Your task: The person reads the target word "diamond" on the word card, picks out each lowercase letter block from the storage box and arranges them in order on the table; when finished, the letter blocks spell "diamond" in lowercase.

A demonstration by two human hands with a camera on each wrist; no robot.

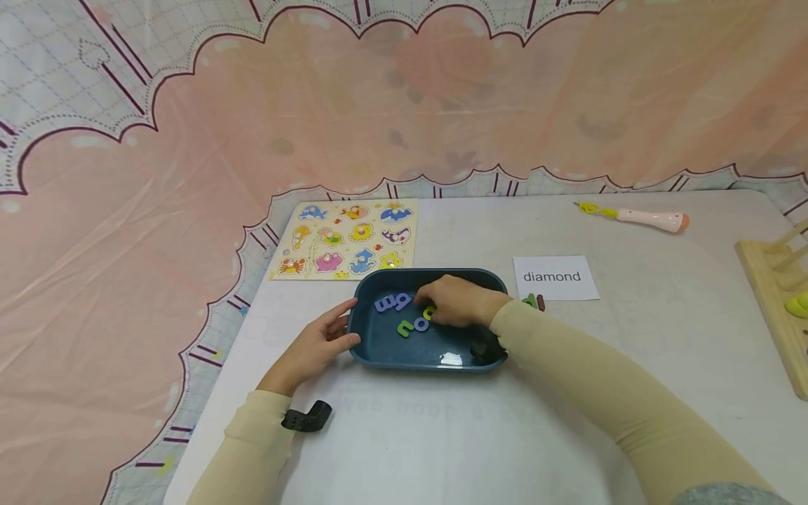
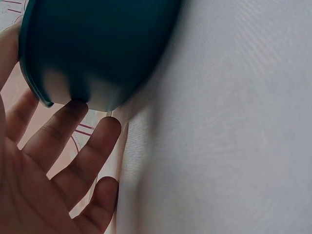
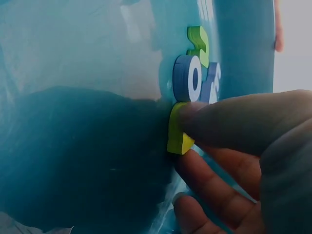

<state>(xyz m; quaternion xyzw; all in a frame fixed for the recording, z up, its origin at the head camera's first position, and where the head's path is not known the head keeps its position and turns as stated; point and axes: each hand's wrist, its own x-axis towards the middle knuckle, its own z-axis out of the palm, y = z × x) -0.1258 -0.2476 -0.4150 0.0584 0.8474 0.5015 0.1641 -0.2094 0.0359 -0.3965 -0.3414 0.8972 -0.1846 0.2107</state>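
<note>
A dark blue-green tray (image 1: 404, 360) holds several toy letters. My left hand (image 1: 315, 348) is at the tray's left end, thumb and fingertips touching its side and rim. In the left wrist view its fingers (image 2: 90, 161) are spread under the rim. Inside the tray, my right hand (image 1: 459, 300) pinches a yellow letter (image 3: 178, 131) between thumb and finger; the hand partly covers its shape. Touching it is a blue ring-shaped letter (image 1: 421, 325), with a green letter n (image 1: 405, 328) close by. Two purple letters (image 1: 393, 302) lie farther left.
Behind the tray lies a sea-animal puzzle board (image 1: 346, 238). A card reading "diamond" (image 1: 555, 277) is to the right, with green and brown letters (image 1: 534, 301) partly hidden by the sleeve. Farther out are a pink-and-yellow pen-like tool (image 1: 650, 219) and a wooden rack (image 1: 766, 301).
</note>
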